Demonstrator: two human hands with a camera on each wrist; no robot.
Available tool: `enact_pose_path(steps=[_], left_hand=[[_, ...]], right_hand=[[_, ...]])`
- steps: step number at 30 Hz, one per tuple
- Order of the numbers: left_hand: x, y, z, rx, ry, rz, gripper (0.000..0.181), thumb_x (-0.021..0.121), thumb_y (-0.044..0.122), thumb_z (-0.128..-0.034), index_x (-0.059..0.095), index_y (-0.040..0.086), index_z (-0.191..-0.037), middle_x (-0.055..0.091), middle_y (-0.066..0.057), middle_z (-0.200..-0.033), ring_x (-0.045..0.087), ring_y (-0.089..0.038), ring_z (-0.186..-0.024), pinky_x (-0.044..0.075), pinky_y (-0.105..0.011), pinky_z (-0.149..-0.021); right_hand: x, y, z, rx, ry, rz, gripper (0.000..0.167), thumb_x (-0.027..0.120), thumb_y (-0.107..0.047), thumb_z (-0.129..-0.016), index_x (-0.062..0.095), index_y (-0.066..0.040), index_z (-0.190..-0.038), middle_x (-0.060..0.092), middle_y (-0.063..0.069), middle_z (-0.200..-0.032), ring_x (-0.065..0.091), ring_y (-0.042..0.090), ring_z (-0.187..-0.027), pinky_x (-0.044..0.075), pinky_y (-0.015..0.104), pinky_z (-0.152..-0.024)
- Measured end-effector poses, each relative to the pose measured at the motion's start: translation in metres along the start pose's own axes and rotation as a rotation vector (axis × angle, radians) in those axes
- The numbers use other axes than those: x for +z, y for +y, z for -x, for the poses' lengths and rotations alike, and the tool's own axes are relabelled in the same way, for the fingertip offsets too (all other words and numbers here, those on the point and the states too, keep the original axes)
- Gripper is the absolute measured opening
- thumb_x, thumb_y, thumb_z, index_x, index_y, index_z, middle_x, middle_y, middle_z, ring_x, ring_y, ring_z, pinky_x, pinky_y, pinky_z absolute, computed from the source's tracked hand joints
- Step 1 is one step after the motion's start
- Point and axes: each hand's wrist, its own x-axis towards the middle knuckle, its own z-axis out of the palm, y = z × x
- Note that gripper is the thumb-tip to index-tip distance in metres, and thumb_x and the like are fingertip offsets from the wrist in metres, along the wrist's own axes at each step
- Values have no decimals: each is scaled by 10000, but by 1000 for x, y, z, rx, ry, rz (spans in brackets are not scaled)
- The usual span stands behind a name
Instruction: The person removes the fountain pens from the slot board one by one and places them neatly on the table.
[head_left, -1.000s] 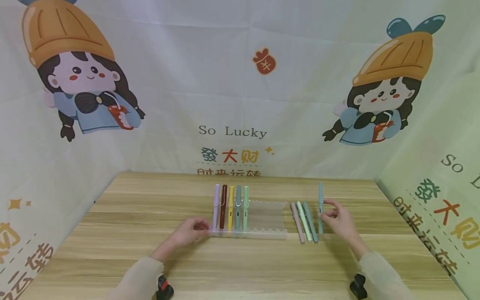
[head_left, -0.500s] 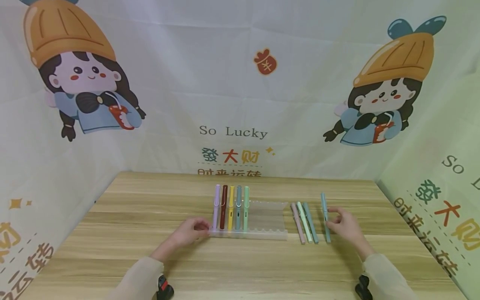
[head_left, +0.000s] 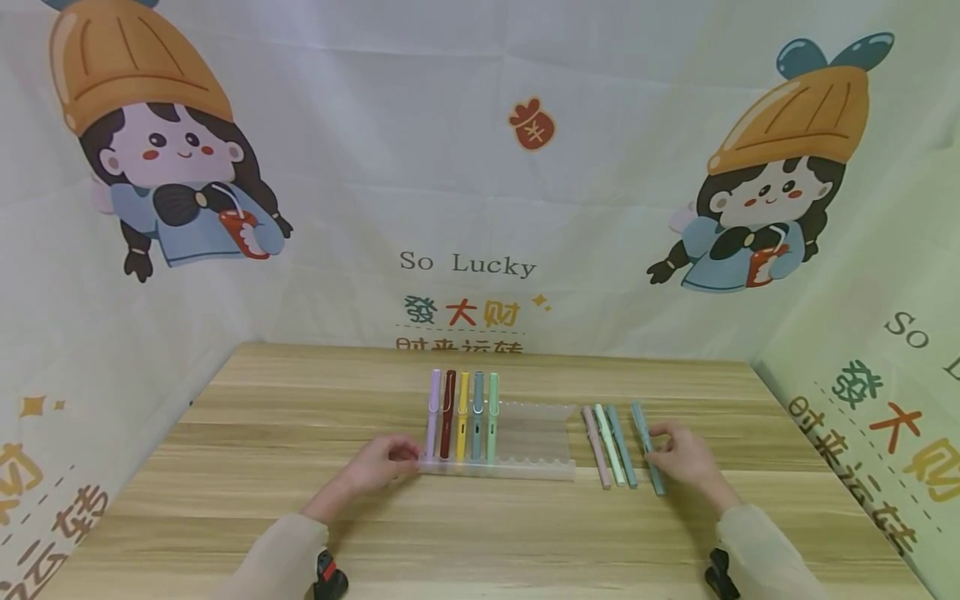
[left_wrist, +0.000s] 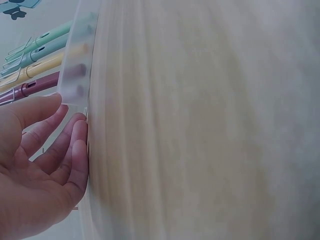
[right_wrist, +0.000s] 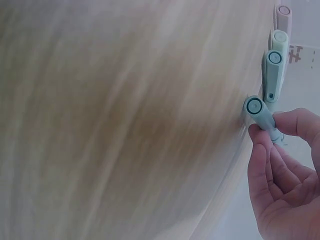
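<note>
My right hand [head_left: 686,454] pinches a blue fountain pen [head_left: 647,446] between thumb and fingers, low at the table, its cap end pointing away. In the right wrist view the pen's round end [right_wrist: 255,106] faces the camera. Just left of it lie a blue pen [head_left: 622,446], a mint pen [head_left: 609,444] and a pink pen [head_left: 596,446]. My left hand [head_left: 378,462] pinches the left end of a clear pen rack [head_left: 540,471] with thumb and index finger. Several pens stand side by side in the rack's left half: purple [head_left: 432,412], dark red [head_left: 447,412], yellow [head_left: 462,417], blue-grey [head_left: 477,412] and green [head_left: 492,417].
The slots in the rack's right half [head_left: 532,429] hold no pens. A wood-grain table [head_left: 480,542] carries everything. Printed cloth [head_left: 337,208] hangs behind the table and at both sides.
The blue pen in my right hand has come down from a raised, upright pose to the table, beside the three loose pens, tilting as it went. My left hand and the rack have stayed put.
</note>
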Motion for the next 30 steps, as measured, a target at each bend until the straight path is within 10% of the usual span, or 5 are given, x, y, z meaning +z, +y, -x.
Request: enact_pose_path(steps=[17,30], left_hand=[[1,1,0,3,2,2,156,589,0,-794,569,-74,-930,579,-106,-829,534,-280,-757,467,-400,-618],[-1,0,1,6,-8,-8,172,615,66,-786,591,-17,-935,585,-44,-829,533,-196,-755,466,-315,-621]], right_hand=[[-1,-5,-8,-8,-64,151,320,635,-96,-737,565,70,-1002,601,158,-832,561,305,-769,464,414,-618],[4,-6,-7,2,-66,114,319,651,-94,-723,569,79,-978,607,112,-759,568,240,-681,465,366,-575]])
